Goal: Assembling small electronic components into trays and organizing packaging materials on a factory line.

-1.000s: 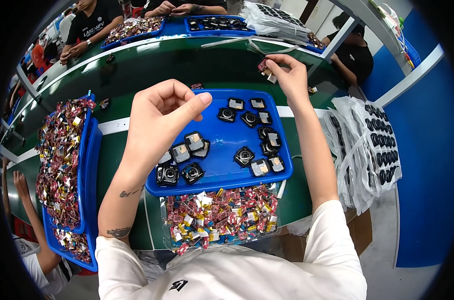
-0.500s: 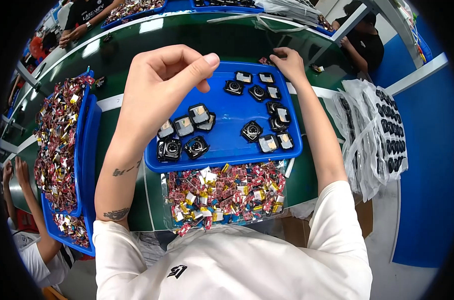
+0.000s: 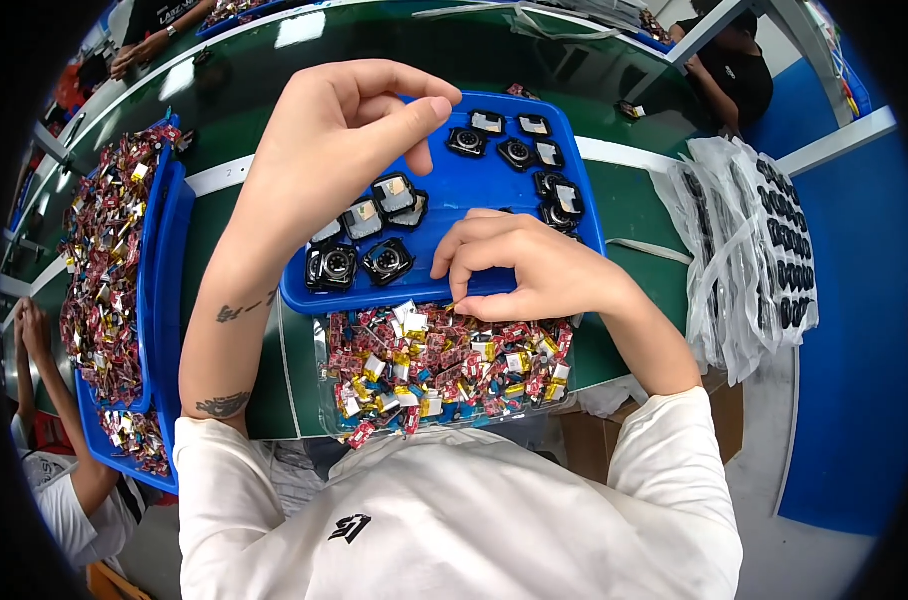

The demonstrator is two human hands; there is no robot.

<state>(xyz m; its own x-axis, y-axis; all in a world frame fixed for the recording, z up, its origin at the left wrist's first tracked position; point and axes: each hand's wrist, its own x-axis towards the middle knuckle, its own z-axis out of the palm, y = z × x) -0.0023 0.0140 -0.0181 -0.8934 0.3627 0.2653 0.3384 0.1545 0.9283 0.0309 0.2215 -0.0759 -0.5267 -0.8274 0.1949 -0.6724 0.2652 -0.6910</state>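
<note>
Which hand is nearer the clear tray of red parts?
Right. The right hand is at the far edge of the clear tray; the left hand is farther off, over the blue tray.

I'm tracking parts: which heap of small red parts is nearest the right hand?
The heap in the clear tray, below the right hand in view; the heaps at left lie in blue trays, farther off.
</note>
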